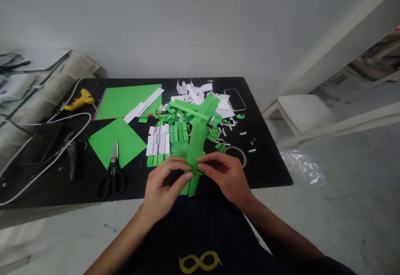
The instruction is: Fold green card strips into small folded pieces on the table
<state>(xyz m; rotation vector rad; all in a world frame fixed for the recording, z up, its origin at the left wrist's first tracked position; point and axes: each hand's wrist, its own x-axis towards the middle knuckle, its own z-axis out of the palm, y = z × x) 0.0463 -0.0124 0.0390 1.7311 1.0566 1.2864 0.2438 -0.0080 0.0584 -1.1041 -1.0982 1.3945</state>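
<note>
Near the table's front edge, a long green paper strip (196,141) is pinched at its lower end by both hands. My left hand (165,183) grips its left edge between thumb and fingers, and my right hand (226,175) holds the right edge the same way. A crosswise fold shows between the fingertips. Below the hands, more green paper hangs toward the table edge. Just beyond my left hand lie folded white paper pieces (158,139) and folded green pieces (178,132) in rows. Behind the strip is a heap of green and white paper scraps (193,93).
On the left, black-handled scissors (113,171) lie partly over a green square sheet (117,141). A yellow glue gun (80,100) and white cables (86,129) are farther left. A tape ring (236,155) lies right of my hand. A white stool (303,110) stands beyond the black table (265,171).
</note>
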